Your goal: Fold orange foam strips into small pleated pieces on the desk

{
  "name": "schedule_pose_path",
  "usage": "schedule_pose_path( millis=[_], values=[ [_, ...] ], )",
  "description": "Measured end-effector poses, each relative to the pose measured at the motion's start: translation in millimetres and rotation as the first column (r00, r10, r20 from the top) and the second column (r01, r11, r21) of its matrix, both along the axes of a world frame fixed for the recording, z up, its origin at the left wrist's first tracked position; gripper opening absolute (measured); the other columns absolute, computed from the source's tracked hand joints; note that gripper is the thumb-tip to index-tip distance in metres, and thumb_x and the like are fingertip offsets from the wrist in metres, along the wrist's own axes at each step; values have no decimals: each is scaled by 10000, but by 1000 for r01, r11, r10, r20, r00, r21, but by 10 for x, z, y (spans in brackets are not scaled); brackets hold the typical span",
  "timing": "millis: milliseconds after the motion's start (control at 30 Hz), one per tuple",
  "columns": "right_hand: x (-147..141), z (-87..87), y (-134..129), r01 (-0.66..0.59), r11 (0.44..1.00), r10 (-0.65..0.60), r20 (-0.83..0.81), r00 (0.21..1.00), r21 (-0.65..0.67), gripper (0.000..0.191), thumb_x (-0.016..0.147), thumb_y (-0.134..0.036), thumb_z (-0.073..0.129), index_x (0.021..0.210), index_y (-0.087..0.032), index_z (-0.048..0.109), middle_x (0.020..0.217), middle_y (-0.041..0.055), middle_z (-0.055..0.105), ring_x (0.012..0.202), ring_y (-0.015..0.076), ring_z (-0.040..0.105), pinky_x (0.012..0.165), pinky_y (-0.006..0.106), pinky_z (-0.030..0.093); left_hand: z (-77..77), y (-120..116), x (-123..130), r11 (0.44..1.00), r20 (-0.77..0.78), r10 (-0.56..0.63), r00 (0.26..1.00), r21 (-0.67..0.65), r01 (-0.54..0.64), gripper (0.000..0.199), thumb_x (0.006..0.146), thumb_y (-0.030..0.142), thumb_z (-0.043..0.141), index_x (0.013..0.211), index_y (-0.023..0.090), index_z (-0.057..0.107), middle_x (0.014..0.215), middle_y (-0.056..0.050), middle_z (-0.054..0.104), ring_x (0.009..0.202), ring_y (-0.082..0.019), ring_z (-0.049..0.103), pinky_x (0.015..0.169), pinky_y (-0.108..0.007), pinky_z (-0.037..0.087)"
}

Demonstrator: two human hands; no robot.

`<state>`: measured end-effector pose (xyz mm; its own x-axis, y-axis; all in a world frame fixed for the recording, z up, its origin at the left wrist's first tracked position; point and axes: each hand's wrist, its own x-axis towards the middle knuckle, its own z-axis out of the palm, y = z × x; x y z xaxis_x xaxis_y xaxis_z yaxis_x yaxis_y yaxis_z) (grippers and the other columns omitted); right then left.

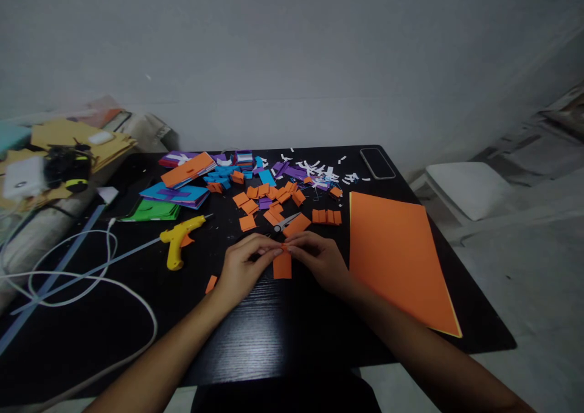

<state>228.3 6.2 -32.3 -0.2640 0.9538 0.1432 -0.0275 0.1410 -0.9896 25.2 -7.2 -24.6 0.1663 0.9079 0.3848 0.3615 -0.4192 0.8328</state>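
Observation:
An orange paper piece [282,266] is held at its top edge between both hands over the black table [255,346]. My left hand [246,264] pinches its upper left side, and my right hand [319,258] pinches the upper right side. The lower part of the paper hangs toward the front. Just beyond the fingers, small scissors [286,222] lie among orange paper pieces [297,225]. Several small folded orange pieces [250,207] are scattered farther back.
A yellow glue gun [177,241] lies left of my hands, with a white cable [137,294] looping nearby. Large orange sheets [396,249] lie at the right. Stacked coloured papers [176,194], white scraps [314,170] and a phone-like object [378,163] are toward the back.

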Motion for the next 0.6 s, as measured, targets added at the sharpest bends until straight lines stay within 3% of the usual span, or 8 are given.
schedule_pose_path(
  millis=[400,600],
  values=[
    [18,-10,27,-13,999,12,-15,1000,-52,93,848,-320,786,917,-271,823,1068,39,788,1022,219,728,967,372,564,7,7,-19,1000,4,19,1000,-10,-19,77,921,219,728,978,214,780,910,-30,765,768,-134,688,696,-231,564],
    [11,-22,22,-4,997,1,-41,999,-79,109,833,-351,808,868,-248,808,1033,50,792,992,226,734,952,378,568,44,-6,-23,999,-29,-40,999,35,41,149,946,182,675,1035,224,787,956,-50,739,835,-151,692,720,-256,565]
  ],
)
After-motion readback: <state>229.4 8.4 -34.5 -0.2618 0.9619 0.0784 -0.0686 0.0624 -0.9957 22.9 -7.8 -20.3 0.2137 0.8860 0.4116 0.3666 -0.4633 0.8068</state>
